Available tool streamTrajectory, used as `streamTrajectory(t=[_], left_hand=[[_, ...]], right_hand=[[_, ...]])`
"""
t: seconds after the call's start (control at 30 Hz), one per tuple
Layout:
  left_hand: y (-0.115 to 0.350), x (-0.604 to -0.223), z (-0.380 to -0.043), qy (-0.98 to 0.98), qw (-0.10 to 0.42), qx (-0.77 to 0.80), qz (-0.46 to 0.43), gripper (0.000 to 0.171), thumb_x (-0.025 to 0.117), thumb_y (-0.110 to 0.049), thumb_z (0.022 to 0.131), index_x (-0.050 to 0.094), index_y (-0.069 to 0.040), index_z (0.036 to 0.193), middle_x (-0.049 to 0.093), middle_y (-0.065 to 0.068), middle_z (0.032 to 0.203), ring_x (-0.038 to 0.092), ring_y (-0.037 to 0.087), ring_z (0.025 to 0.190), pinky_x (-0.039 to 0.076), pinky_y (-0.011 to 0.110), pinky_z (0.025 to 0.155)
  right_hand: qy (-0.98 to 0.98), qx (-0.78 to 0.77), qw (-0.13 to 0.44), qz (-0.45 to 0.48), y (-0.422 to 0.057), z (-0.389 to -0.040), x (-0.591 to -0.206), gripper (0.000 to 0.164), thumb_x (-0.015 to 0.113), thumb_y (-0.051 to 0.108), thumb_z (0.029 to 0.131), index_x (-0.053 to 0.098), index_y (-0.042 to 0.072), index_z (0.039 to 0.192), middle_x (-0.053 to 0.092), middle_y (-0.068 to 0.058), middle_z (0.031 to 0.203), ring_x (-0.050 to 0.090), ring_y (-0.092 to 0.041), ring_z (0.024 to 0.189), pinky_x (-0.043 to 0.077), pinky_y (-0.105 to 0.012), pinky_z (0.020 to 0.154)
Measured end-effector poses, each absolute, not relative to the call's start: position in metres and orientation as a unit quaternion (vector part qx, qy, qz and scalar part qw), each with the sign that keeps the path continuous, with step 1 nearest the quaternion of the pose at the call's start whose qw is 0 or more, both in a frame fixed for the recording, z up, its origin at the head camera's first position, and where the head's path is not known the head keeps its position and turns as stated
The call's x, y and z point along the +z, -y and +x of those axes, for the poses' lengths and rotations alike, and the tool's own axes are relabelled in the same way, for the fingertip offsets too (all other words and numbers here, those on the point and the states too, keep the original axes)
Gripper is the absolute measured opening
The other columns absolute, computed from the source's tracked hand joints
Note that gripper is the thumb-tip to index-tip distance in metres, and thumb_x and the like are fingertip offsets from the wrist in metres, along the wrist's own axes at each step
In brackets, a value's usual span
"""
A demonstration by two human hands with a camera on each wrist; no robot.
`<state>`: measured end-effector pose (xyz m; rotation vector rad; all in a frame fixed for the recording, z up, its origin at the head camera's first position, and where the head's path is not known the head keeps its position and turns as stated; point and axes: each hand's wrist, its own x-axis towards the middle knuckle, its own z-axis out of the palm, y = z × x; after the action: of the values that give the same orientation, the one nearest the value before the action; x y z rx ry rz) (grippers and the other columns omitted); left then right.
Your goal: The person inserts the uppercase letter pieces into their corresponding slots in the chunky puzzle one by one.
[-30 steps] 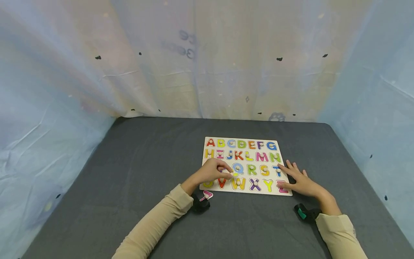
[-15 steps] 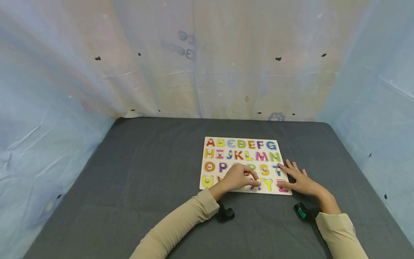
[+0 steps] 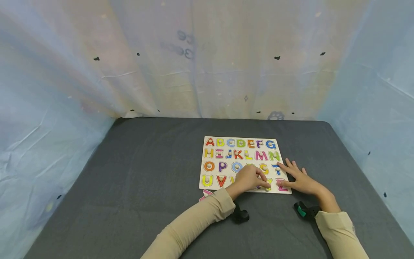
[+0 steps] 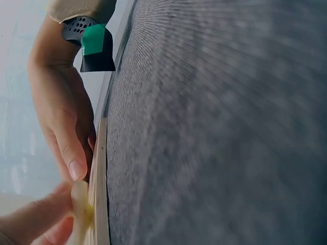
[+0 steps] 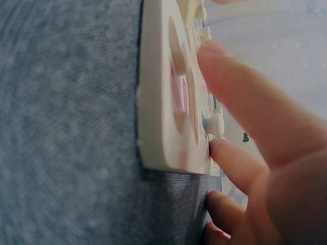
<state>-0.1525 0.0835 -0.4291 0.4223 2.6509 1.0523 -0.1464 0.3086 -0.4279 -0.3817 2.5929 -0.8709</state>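
Observation:
A pale wooden alphabet board (image 3: pixel 243 189) lies on the dark table, with knobbed letter pieces in rows. My left hand (image 3: pixel 248 178) pinches a yellow letter Y piece (image 4: pixel 82 206) between thumb and fingers, at the Y place in the bottom row. The hand hides part of that row and the R above. My right hand (image 3: pixel 300 180) rests on the board's right edge with fingers spread, thumb beside the Z recess (image 5: pixel 180 92), which shows pink inside. A pink letter piece (image 3: pixel 206 194), probably the Z, lies below the board's lower left corner, partly behind the left sleeve.
Dark grey cloth (image 3: pixel 155 162) covers the table around the board. Pale patterned sheets (image 3: pixel 207 72) hang at the back and both sides. Black wrist devices (image 3: pixel 240 216) are strapped under both wrists.
My left hand has moved right along the board with the yellow Y piece, from near the W to the Y place. The pink piece was hidden midway and shows again. My right hand stays put.

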Motion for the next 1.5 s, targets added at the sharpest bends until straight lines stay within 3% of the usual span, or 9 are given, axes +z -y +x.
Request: streamTrajectory(t=[0.3,0.6,0.8,1.03,1.13,1.17,1.3,1.37,1.5], left_hand=[[-0.094,-0.428,-0.154,-0.933,0.132,0.305,0.138,0.017,0.082,-0.043,0.073,0.076,-0.027,0.074,0.068,-0.013,0.081,0.047,0.002,0.062,0.034,0.019,0.054],[-0.097,-0.427,-0.152,-0.94,0.132,0.284,0.134,0.017,0.083,-0.043,0.072,0.075,-0.028,0.075,0.068,-0.015,0.077,0.049,0.0,0.061,0.034,0.02,0.055],[-0.085,-0.422,-0.152,-0.929,0.135,0.31,0.149,0.017,0.082,-0.041,0.073,0.078,-0.027,0.082,0.07,-0.012,0.085,0.047,0.001,0.061,0.034,0.019,0.053],[-0.057,-0.411,-0.155,-0.907,0.151,0.35,0.177,0.015,0.08,-0.038,0.077,0.079,-0.025,0.084,0.07,-0.009,0.098,0.049,0.0,0.072,0.034,0.017,0.058],[-0.041,-0.409,-0.156,-0.896,0.149,0.366,0.203,0.015,0.079,-0.035,0.078,0.079,-0.023,0.087,0.07,-0.007,0.096,0.044,0.0,0.07,0.032,0.015,0.058],[-0.035,-0.408,-0.157,-0.889,0.153,0.376,0.21,0.016,0.079,-0.034,0.079,0.079,-0.021,0.088,0.067,-0.005,0.084,0.04,0.002,0.065,0.03,0.016,0.055],[-0.005,-0.406,-0.16,-0.873,0.16,0.404,0.223,0.017,0.078,-0.029,0.08,0.078,-0.017,0.091,0.049,-0.008,0.06,0.029,0.005,0.055,0.024,0.019,0.052],[0.01,-0.407,-0.162,-0.873,0.157,0.406,0.218,0.016,0.077,-0.028,0.081,0.078,-0.015,0.091,0.03,-0.009,0.052,0.021,0.007,0.049,0.019,0.021,0.049],[0.04,-0.41,-0.164,-0.882,0.144,0.399,0.207,0.016,0.078,-0.027,0.08,0.078,-0.014,0.09,0.029,-0.008,0.05,0.023,0.008,0.047,0.02,0.021,0.049]], right_hand=[[-0.923,-0.308,0.186,-0.14,-0.309,-0.148,-0.427,0.086,0.068,0.039,0.087,0.025,0.004,0.152,-0.001,-0.035,0.157,-0.011,-0.057,0.143,-0.011,-0.077,0.103],[-0.921,-0.312,0.187,-0.137,-0.309,-0.146,-0.427,0.086,0.068,0.039,0.087,0.025,0.003,0.152,-0.002,-0.035,0.157,-0.012,-0.057,0.143,-0.012,-0.077,0.103],[-0.919,-0.316,0.189,-0.14,-0.311,-0.146,-0.427,0.085,0.068,0.038,0.087,0.025,0.001,0.151,-0.001,-0.036,0.156,-0.011,-0.057,0.142,-0.011,-0.077,0.104],[-0.924,-0.312,0.167,-0.147,-0.313,-0.149,-0.424,0.076,0.066,0.035,0.089,0.033,0.0,0.148,0.005,-0.038,0.155,-0.003,-0.059,0.142,-0.004,-0.077,0.106],[-0.924,-0.312,0.163,-0.15,-0.314,-0.15,-0.425,0.071,0.063,0.034,0.091,0.035,0.0,0.147,0.006,-0.038,0.155,-0.002,-0.059,0.142,-0.003,-0.076,0.106],[-0.923,-0.314,0.163,-0.151,-0.315,-0.151,-0.426,0.069,0.062,0.033,0.092,0.035,0.0,0.147,0.006,-0.038,0.155,-0.002,-0.059,0.142,-0.004,-0.077,0.106],[-0.92,-0.318,0.162,-0.162,-0.318,-0.152,-0.428,0.067,0.061,0.029,0.093,0.035,-0.001,0.147,0.009,-0.038,0.154,-0.003,-0.061,0.141,-0.004,-0.077,0.105],[-0.917,-0.323,0.16,-0.173,-0.319,-0.153,-0.429,0.065,0.06,0.027,0.094,0.035,-0.001,0.147,0.011,-0.039,0.153,-0.004,-0.063,0.139,-0.005,-0.078,0.104],[-0.908,-0.336,0.159,-0.194,-0.319,-0.152,-0.429,0.062,0.058,0.025,0.095,0.034,-0.001,0.147,0.011,-0.039,0.153,-0.007,-0.065,0.138,-0.009,-0.079,0.101]])
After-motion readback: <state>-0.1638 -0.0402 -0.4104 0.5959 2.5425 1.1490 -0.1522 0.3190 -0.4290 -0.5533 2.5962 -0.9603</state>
